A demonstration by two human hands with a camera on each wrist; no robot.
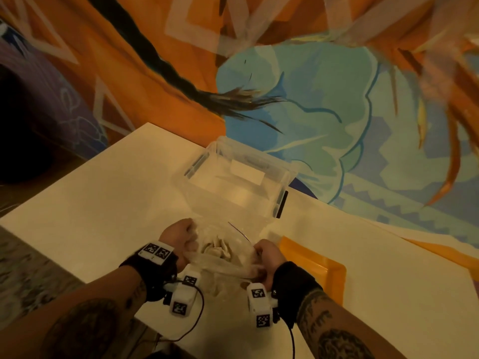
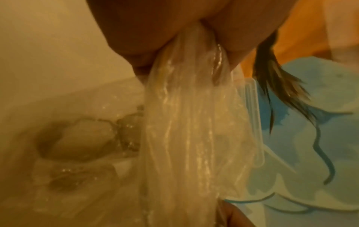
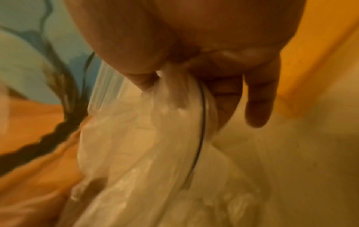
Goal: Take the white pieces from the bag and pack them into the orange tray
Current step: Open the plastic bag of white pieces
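Bag (image 1: 223, 251) stretched between left hand (image 1: 178, 238) and right hand (image 1: 267, 255), both pinching its plastic; white pieces (image 1: 216, 248) centred between; orange tray (image 1: 315, 265) lower right, beside right hand.

The white pieces (image 1: 216, 248) are seen only as a pale lump through the crumpled bag (image 1: 225, 255); their number cannot be told. The orange tray (image 1: 315, 263) is partly covered by the right hand (image 1: 268, 257). Both wrist views are blurred, and the fingertips are buried in plastic.
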